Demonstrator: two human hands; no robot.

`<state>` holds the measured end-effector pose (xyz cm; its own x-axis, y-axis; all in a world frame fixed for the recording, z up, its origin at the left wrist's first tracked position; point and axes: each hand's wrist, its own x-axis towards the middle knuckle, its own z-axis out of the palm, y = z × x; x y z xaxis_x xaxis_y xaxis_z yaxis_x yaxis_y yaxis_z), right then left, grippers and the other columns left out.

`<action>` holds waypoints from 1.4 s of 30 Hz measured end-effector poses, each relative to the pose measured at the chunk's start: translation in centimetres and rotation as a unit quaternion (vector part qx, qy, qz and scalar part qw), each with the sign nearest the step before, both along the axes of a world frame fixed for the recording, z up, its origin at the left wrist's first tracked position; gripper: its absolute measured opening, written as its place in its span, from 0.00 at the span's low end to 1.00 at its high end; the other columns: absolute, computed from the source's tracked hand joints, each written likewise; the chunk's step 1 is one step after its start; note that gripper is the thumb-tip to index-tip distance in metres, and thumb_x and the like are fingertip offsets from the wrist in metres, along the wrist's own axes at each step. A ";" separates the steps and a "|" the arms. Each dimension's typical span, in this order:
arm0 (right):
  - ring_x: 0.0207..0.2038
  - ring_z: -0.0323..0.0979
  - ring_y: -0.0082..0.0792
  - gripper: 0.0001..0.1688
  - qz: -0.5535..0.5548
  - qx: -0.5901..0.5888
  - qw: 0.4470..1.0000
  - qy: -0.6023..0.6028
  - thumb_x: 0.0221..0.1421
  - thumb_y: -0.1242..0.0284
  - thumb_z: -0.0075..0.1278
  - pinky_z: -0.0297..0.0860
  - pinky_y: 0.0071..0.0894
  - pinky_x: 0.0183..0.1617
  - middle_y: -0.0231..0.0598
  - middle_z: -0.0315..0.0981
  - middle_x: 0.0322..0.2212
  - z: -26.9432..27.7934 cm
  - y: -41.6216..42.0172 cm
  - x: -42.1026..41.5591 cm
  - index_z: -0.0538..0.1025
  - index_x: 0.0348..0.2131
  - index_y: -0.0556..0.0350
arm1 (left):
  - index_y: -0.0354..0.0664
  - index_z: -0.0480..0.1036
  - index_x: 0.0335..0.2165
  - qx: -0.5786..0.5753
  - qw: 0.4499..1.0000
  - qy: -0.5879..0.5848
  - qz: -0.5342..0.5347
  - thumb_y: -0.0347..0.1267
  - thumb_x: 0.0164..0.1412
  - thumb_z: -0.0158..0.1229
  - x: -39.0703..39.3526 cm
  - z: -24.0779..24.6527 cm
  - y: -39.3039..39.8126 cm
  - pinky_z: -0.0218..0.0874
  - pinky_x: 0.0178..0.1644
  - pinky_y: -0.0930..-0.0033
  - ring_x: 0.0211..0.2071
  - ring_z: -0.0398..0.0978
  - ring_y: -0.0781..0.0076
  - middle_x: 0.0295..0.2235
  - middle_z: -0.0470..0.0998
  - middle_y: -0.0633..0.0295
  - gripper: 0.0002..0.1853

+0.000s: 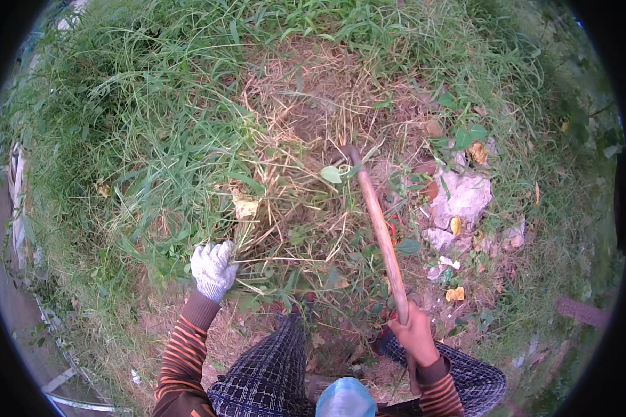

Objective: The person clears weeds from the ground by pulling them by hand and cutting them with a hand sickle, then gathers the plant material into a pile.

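Note:
My left hand [213, 267], in a white knit glove, is closed around a bunch of grass [246, 241]. Stalks fan out from its right side, partly green and partly dry. Bare, my right hand [415, 332] grips the wooden handle [382, 229] of a hooked tool near its lower end. The handle slants up and leftward to a curved metal head [350, 153] low among the stalks. Loose stems cover most of the blade, so its full shape is hidden. A heart-shaped leaf [331, 174] lies just beside the head.
Tall green grass [151, 114] grows thickly at left and along the top. Bare soil with dry stubble [313, 112] lies ahead. Pale rocks [460, 198] and yellow leaves [455, 294] are on the right. My knees in checked cloth [266, 370] and a light-blue rounded object [346, 399] fill the bottom.

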<state>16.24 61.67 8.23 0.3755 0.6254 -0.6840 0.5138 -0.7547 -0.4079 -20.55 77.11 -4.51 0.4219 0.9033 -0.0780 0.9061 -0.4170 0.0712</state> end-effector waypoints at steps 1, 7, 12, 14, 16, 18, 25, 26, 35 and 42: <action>0.26 0.74 0.43 0.20 -0.033 -0.039 0.998 -0.025 0.38 0.78 0.58 0.67 0.35 0.32 0.51 0.69 0.20 3.0 -3.0 -0.4 0.68 0.33 0.64 | 0.46 0.69 0.43 -0.005 1.000 0.014 0.009 0.39 0.35 0.63 -0.6 0.1 -0.7 0.54 0.50 0.53 0.41 0.70 0.55 0.37 0.74 0.58 0.30; 0.18 0.59 0.16 0.09 -0.092 0.078 0.992 0.045 0.47 0.77 0.50 0.58 0.19 0.19 0.26 0.64 0.19 11.1 -10.8 1.3 0.71 0.33 0.57 | 0.46 0.70 0.40 -0.026 0.999 -0.029 0.026 0.38 0.37 0.60 -2.7 0.0 -1.7 0.58 0.46 0.55 0.35 0.72 0.58 0.34 0.75 0.60 0.25; 0.18 0.60 0.18 0.13 -0.123 0.072 0.986 0.083 0.40 0.83 0.55 0.60 0.22 0.21 0.28 0.61 0.16 4.0 -2.6 2.6 0.65 0.26 0.58 | 0.44 0.70 0.38 -0.024 0.995 -0.081 0.044 0.34 0.36 0.59 -2.4 0.7 -0.1 0.58 0.41 0.57 0.33 0.70 0.58 0.30 0.74 0.59 0.23; 0.19 0.60 0.18 0.13 -0.108 0.105 0.985 0.080 0.41 0.82 0.55 0.62 0.21 0.24 0.28 0.61 0.18 0.4 3.6 2.4 0.66 0.27 0.57 | 0.42 0.70 0.36 0.038 0.995 -0.095 -0.003 0.32 0.35 0.59 -1.9 1.2 -0.2 0.59 0.37 0.57 0.30 0.69 0.58 0.29 0.73 0.59 0.22; 0.14 0.62 0.20 0.14 -0.123 0.182 0.960 0.172 0.42 0.79 0.55 0.60 0.21 0.15 0.30 0.63 0.16 -3.9 11.4 1.5 0.65 0.28 0.59 | 0.43 0.70 0.37 -0.031 0.999 -0.004 0.007 0.35 0.34 0.60 -1.3 1.5 -0.8 0.58 0.40 0.57 0.32 0.69 0.60 0.30 0.73 0.60 0.25; 0.15 0.66 0.23 0.15 -0.062 0.233 0.956 0.168 0.42 0.77 0.56 0.62 0.25 0.16 0.35 0.66 0.17 -8.1 19.8 -0.2 0.66 0.28 0.61 | 0.43 0.68 0.40 -0.033 0.999 0.018 -0.009 0.38 0.34 0.60 -0.8 1.6 -1.5 0.57 0.42 0.56 0.34 0.69 0.59 0.32 0.74 0.59 0.28; 0.19 0.68 0.30 0.13 -0.039 0.250 0.953 0.164 0.42 0.77 0.54 0.65 0.31 0.21 0.39 0.66 0.19 -13.5 30.2 -6.0 0.65 0.29 0.60 | 0.43 0.66 0.44 -0.139 0.983 0.114 0.027 0.40 0.37 0.59 1.4 2.7 -0.9 0.56 0.43 0.56 0.36 0.69 0.59 0.33 0.73 0.59 0.31; 0.13 0.63 0.22 0.12 -0.043 0.232 0.951 0.202 0.44 0.81 0.51 0.60 0.26 0.12 0.30 0.61 0.16 -13.0 28.5 -5.7 0.62 0.28 0.58 | 0.43 0.65 0.45 -0.163 0.979 0.117 0.020 0.42 0.40 0.58 1.7 3.6 -0.3 0.57 0.43 0.56 0.37 0.69 0.57 0.33 0.73 0.58 0.30; 0.24 0.73 0.52 0.19 0.074 0.213 0.974 0.034 0.42 0.75 0.56 0.68 0.42 0.27 0.53 0.70 0.19 -8.1 10.8 -3.0 0.63 0.31 0.61 | 0.40 0.68 0.47 -0.029 0.887 -0.462 0.001 0.26 0.50 0.58 6.7 14.7 12.7 0.61 0.51 0.66 0.46 0.71 0.65 0.46 0.72 0.57 0.22; 0.23 0.72 0.47 0.17 0.061 0.184 0.978 0.073 0.43 0.75 0.55 0.67 0.36 0.28 0.50 0.69 0.18 -8.1 9.1 -6.7 0.64 0.32 0.59 | 0.53 0.52 0.57 0.048 0.983 -0.177 0.021 0.58 0.57 0.35 14.2 -1.2 31.6 0.55 0.53 0.59 0.45 0.69 0.55 0.46 0.70 0.54 0.35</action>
<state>9.58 70.77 0.17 0.1976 0.8731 -0.4457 0.5064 -0.4802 -0.7162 -6.39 108.67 -5.67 0.3700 0.9162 0.1540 0.8478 -0.4008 0.3473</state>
